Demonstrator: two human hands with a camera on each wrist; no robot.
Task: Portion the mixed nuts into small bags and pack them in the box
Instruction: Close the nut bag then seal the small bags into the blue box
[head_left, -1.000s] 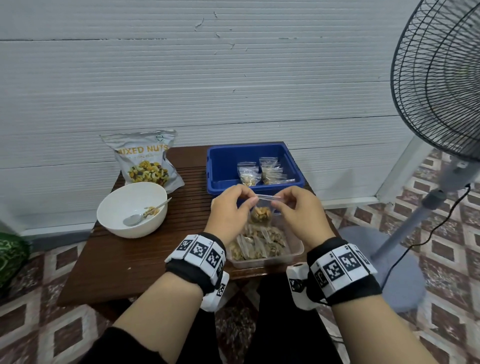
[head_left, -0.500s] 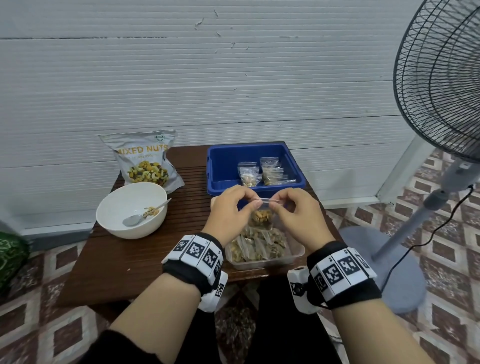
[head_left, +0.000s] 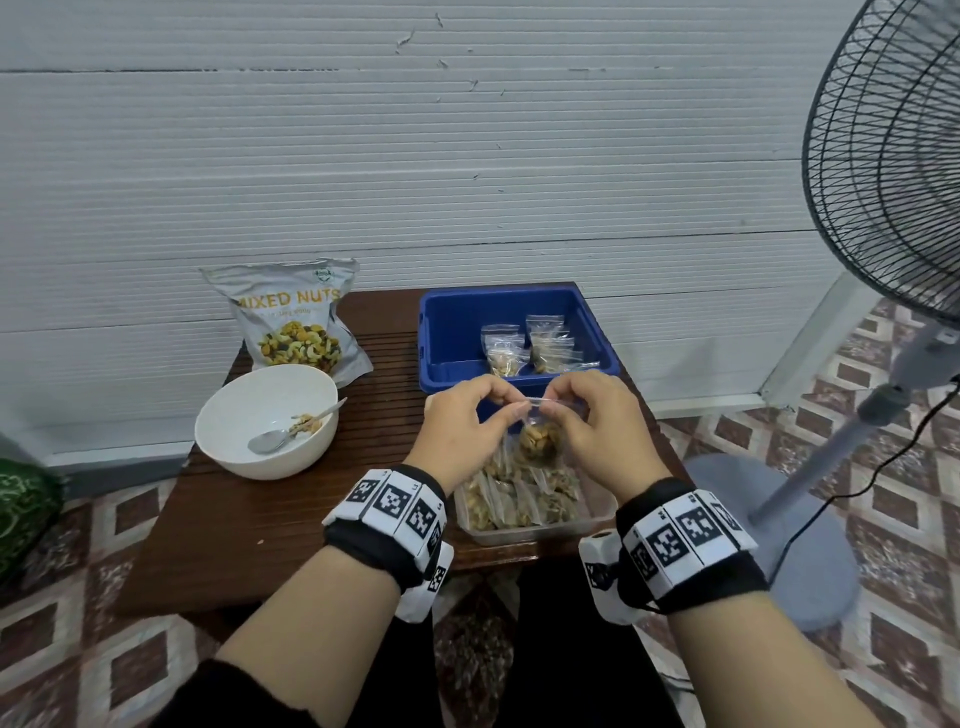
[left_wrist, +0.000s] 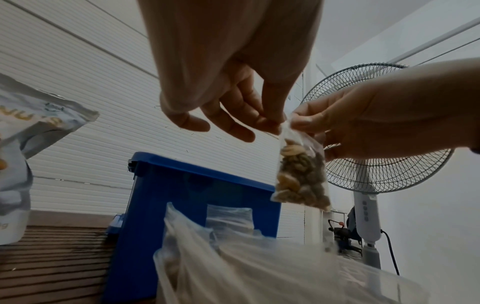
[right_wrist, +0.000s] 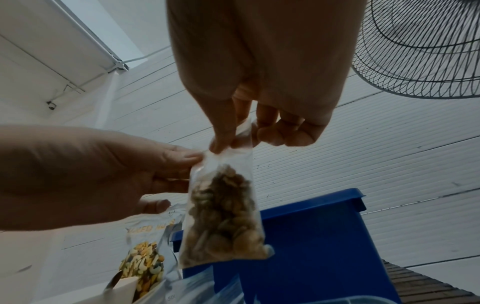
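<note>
a person's left hand (head_left: 460, 421) and right hand (head_left: 597, 423) pinch the top edge of a small clear bag of nuts (head_left: 540, 441) between thumb and fingertips, holding it in the air above a clear tub (head_left: 592, 525) of filled bags. at 12 o'clock from the hands sits the blue box (head_left: 452, 322) with several packed bags (head_left: 535, 345); at 10 o'clock, a white bowl (head_left: 234, 436) with a spoon (head_left: 270, 439), and the mixed nuts pouch (head_left: 291, 317) behind it.
</note>
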